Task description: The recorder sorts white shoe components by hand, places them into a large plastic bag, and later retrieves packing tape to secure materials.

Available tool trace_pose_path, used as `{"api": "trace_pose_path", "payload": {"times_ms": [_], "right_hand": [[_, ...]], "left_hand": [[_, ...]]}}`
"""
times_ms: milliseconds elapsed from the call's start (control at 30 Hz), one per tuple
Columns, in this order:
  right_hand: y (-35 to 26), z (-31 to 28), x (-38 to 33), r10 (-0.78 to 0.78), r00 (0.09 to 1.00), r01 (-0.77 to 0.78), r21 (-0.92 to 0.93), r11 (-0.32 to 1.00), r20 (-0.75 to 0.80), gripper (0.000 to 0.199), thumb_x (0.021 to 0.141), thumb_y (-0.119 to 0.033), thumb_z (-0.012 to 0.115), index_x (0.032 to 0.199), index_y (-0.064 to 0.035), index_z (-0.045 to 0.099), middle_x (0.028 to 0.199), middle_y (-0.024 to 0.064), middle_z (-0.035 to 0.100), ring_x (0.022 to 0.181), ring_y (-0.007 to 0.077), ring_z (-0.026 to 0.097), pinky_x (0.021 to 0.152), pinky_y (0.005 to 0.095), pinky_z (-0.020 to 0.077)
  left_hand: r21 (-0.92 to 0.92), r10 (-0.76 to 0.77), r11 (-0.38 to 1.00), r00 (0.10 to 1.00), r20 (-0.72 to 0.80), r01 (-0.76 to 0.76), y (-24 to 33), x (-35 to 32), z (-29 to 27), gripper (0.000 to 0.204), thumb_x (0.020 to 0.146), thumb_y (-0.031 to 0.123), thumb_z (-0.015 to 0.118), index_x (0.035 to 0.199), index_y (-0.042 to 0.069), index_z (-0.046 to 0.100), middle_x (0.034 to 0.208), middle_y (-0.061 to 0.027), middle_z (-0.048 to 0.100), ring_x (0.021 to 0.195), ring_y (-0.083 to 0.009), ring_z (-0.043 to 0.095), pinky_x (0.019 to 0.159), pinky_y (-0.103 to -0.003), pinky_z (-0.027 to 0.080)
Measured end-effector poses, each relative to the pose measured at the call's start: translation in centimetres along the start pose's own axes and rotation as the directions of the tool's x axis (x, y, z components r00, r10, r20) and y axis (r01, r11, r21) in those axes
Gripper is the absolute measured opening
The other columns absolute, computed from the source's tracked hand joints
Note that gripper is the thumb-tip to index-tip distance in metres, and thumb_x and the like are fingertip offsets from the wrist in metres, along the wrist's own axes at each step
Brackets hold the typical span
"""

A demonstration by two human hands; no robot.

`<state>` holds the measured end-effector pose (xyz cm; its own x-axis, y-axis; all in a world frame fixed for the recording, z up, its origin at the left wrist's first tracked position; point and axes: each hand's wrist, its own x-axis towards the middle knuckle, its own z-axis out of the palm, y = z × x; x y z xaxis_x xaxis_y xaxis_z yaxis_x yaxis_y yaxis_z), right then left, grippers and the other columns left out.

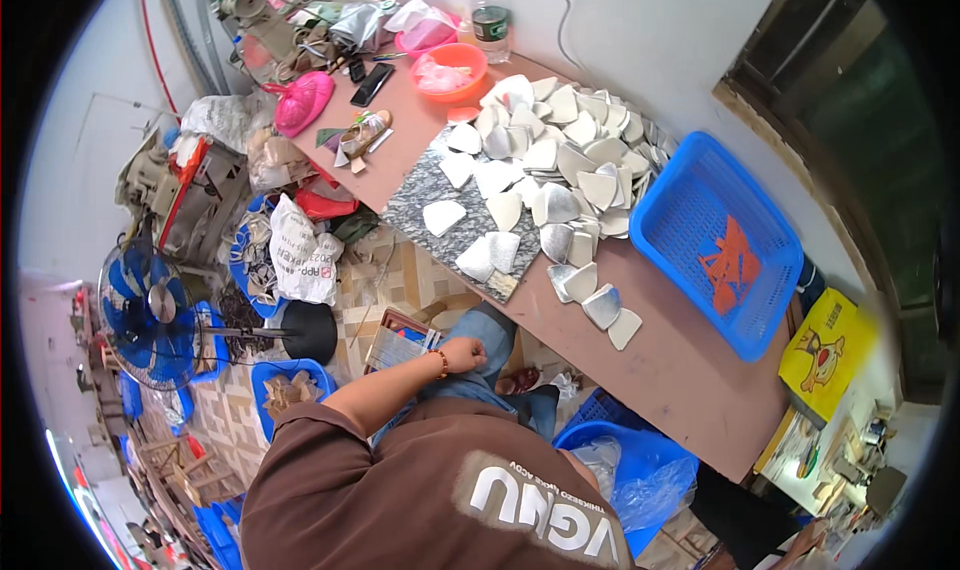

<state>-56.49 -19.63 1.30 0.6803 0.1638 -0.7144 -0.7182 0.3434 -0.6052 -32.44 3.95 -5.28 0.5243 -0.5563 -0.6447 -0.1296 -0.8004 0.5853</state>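
My left hand (463,355), with a beaded bracelet at its wrist, is closed over my jeans-clad leg (483,332), below the table's front edge. Its curled fingers hide whatever they may hold. My right hand does not show. In front of me, many white and silvery fan-shaped pieces (541,155) lie heaped on a grey speckled stone slab (413,184). A few lie singly near the slab's front edge, and some spill onto the brown tabletop (660,390). My left hand is apart from all of them.
On the table's right stands a blue basket (668,232) holding orange-red pieces. An orange bowl (470,92), a bottle (490,25), a phone (373,85), a pink cap (303,104) and a shoe (364,134) are at the back. A blue fan (150,300) stands left, a blue tub (640,515) lower right.
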Motion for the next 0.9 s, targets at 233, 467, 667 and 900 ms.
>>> {"api": "trace_pose_path", "payload": {"times_ms": [233,467,667,900], "right_hand": [[-0.3,-0.1,2.0,0.061,0.992,-0.054,-0.062,0.997,0.115,0.025,0.086,-0.028,0.049,0.097,-0.0105,0.063,0.083,0.0038,0.061,0.069,0.0164,0.055,0.059,0.0343,0.0452],[4.2,0.1,2.7,0.102,0.987,-0.108,0.040,0.993,0.125,0.026,0.086,-0.030,0.050,0.096,-0.0103,0.064,0.083,0.0035,0.061,0.069,0.0162,0.055,0.060,0.0338,0.0451],[17.9,-4.1,4.2,0.275,0.959,-0.273,0.036,0.961,-0.063,0.029,0.084,-0.034,0.054,0.085,-0.0076,0.066,0.071,0.0010,0.059,0.063,0.0142,0.053,0.053,0.0355,0.0431],[18.4,0.6,1.2,0.192,0.944,-0.229,-0.116,0.966,-0.268,0.026,0.083,-0.027,0.052,0.102,-0.0107,0.061,0.083,0.0050,0.063,0.067,0.0182,0.056,0.057,0.0389,0.0446]], "left_hand": [[-0.031,0.055,0.998,0.997,-0.049,-0.057,-0.3,-0.2,1.3,0.019,0.074,0.022,0.063,0.088,0.008,0.064,0.084,-0.0145,0.065,0.082,-0.0287,0.062,0.075,-0.037,0.048],[-0.074,0.125,0.989,0.991,-0.038,-0.127,1.9,-0.7,1.1,0.020,0.076,0.024,0.062,0.087,0.007,0.063,0.085,-0.0145,0.065,0.083,-0.0291,0.062,0.075,-0.037,0.047],[0.149,0.282,0.946,0.958,0.057,-0.288,5.6,-1.1,1.0,0.025,0.083,0.027,0.057,0.091,0.004,0.063,0.086,-0.0164,0.065,0.082,-0.0295,0.063,0.073,-0.037,0.049],[0.336,0.322,0.841,0.891,0.320,-0.424,8.3,3.9,2.9,0.022,0.075,0.028,0.063,0.082,0.008,0.064,0.074,-0.0134,0.063,0.071,-0.0284,0.062,0.065,-0.039,0.048]]}}
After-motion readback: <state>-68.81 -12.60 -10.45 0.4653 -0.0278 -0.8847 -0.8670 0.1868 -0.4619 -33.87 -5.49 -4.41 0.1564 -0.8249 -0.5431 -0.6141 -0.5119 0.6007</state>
